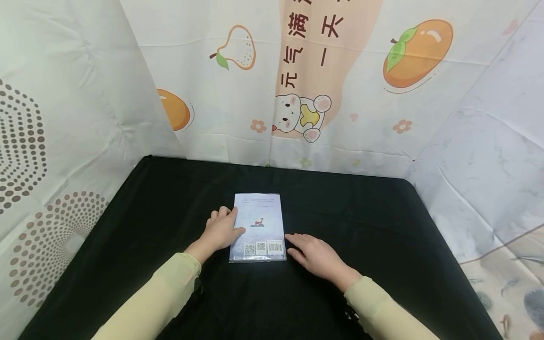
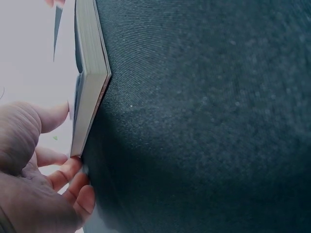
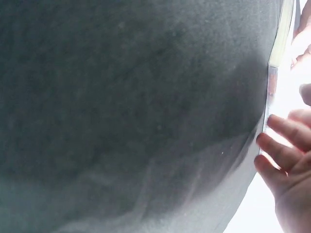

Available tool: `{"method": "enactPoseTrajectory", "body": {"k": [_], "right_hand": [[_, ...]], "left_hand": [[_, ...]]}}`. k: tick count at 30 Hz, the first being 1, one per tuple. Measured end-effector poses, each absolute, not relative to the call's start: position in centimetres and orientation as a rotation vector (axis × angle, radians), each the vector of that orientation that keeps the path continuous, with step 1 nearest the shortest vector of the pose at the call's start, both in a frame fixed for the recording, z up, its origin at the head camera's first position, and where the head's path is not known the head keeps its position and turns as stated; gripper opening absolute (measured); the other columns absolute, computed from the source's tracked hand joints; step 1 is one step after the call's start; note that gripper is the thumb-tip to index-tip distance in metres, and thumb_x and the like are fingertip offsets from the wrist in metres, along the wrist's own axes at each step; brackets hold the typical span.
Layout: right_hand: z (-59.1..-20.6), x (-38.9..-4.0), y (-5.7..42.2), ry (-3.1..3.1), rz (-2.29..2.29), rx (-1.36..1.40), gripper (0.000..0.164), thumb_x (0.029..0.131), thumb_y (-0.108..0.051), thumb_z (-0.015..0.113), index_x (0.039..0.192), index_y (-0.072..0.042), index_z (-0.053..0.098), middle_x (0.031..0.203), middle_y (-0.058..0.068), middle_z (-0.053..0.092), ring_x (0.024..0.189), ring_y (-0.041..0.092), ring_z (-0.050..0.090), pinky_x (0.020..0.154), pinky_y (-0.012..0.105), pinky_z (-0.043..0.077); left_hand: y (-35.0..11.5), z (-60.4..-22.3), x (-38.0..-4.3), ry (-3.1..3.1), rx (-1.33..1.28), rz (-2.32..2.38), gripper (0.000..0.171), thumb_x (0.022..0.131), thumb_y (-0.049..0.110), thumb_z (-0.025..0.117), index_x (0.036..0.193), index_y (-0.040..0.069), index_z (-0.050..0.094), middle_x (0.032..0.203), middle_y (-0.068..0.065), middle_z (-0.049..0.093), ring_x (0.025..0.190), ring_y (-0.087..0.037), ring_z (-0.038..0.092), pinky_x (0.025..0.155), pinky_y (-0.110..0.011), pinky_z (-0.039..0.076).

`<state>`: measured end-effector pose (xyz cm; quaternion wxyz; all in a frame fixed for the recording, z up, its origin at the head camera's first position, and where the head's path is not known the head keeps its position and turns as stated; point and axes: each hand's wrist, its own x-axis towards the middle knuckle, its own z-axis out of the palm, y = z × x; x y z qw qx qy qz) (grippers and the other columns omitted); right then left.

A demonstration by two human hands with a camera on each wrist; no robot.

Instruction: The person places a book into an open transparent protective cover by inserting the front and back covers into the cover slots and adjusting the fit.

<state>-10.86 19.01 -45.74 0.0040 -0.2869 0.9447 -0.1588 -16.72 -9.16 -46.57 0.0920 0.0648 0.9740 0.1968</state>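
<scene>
A book point(image 1: 260, 236) in a shiny clear cover lies flat on the black cloth, its pale lilac side up with a small deer picture and printed codes along the near edge. At its left edge is my left hand point(image 1: 221, 230), the thumb over the cover and the fingers at the side. In the left wrist view, the page edges of the book point(image 2: 91, 80) face the camera, and fingertips point(image 2: 73, 165) bend in at its corner. My right hand point(image 1: 316, 255) rests beside the right edge, fingers extended, tips right at the spine; these fingers point(image 3: 282, 145) are spread in the right wrist view.
The black cloth point(image 1: 374, 222) covers the table. White curtains with fruit and bear prints point(image 1: 340, 151) hang behind it, and a dotted curtain point(image 1: 72, 179) hangs along the left side. Another pale sheet point(image 1: 480, 156) borders the right.
</scene>
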Motion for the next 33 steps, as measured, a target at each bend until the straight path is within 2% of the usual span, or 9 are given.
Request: {"method": "enactPoseTrajectory", "body": {"k": [3,7,10,14,17,23,30,33], "right_hand": [[-45.7,-11.1,18.7,3.075,-0.508,-0.81,0.03,0.095,-0.025,0.062,0.121,-0.01,0.066,0.113,0.005,0.07,0.105,0.022,0.063,0.1,0.049,0.045],[-45.9,-11.5,18.3,3.225,-0.508,-0.75,0.017,0.092,-0.016,0.065,0.105,-0.009,0.072,0.094,0.005,0.074,0.085,0.015,0.069,0.103,0.049,0.04],[-46.0,-11.7,18.1,3.259,-0.488,-0.658,0.014,0.091,-0.018,0.066,0.101,-0.011,0.074,0.088,0.002,0.073,0.081,0.017,0.065,0.096,0.049,0.04],[-46.2,-11.7,17.6,3.171,-0.457,-0.506,0.025,0.092,-0.028,0.064,0.109,-0.011,0.072,0.081,-0.002,0.06,0.075,0.018,0.05,0.077,0.046,0.036],[-46.2,-11.7,17.3,3.087,-0.451,-0.421,0.036,0.094,-0.035,0.062,0.118,-0.008,0.068,0.081,-0.001,0.051,0.074,0.017,0.042,0.07,0.041,0.032],[-46.2,-11.6,17.1,2.985,-0.584,-0.347,0.045,0.093,-0.033,0.063,0.126,-0.003,0.061,0.09,0.002,0.05,0.078,0.02,0.039,0.067,0.038,0.03],[-46.4,-11.6,17.2,2.814,-0.905,-0.21,0.05,0.092,-0.03,0.062,0.131,0.001,0.055,0.109,0.008,0.054,0.094,0.022,0.046,0.078,0.041,0.043],[-46.3,-11.5,17.2,2.774,-1.008,-0.188,0.049,0.092,-0.029,0.062,0.131,0.0,0.056,0.112,0.009,0.057,0.095,0.022,0.05,0.078,0.041,0.047]], "left_hand": [[-9.1,-46.6,-16.8,2.883,0.187,0.592,0.078,0.088,0.036,0.069,0.147,0.001,0.031,0.128,-0.018,0.04,0.105,-0.031,0.036,0.086,-0.044,0.036],[-9.1,-46.6,-17.0,2.873,0.189,0.589,0.078,0.089,0.036,0.068,0.148,0.001,0.03,0.127,-0.019,0.042,0.103,-0.031,0.037,0.086,-0.044,0.037],[-9.0,-46.6,-17.0,2.868,0.198,0.585,0.078,0.09,0.037,0.067,0.148,0.001,0.03,0.127,-0.02,0.042,0.103,-0.031,0.037,0.086,-0.044,0.037],[-8.8,-46.4,-17.0,2.863,0.22,0.576,0.078,0.089,0.038,0.067,0.147,0.0,0.032,0.127,-0.02,0.043,0.102,-0.031,0.038,0.087,-0.044,0.038],[-8.5,-46.2,-16.9,2.857,0.24,0.571,0.079,0.088,0.039,0.068,0.147,-0.001,0.032,0.127,-0.02,0.044,0.102,-0.03,0.038,0.086,-0.044,0.038],[-7.5,-45.9,-16.6,2.837,0.286,0.566,0.081,0.087,0.04,0.069,0.145,-0.003,0.033,0.126,-0.022,0.045,0.102,-0.03,0.04,0.087,-0.044,0.04],[-6.9,-45.7,-16.5,2.832,0.271,0.554,0.083,0.086,0.04,0.07,0.145,-0.005,0.032,0.127,-0.023,0.044,0.104,-0.03,0.043,0.088,-0.045,0.042],[-6.7,-45.7,-16.4,2.824,0.248,0.572,0.084,0.086,0.04,0.071,0.145,-0.005,0.031,0.128,-0.024,0.042,0.104,-0.031,0.043,0.088,-0.045,0.042]]}}
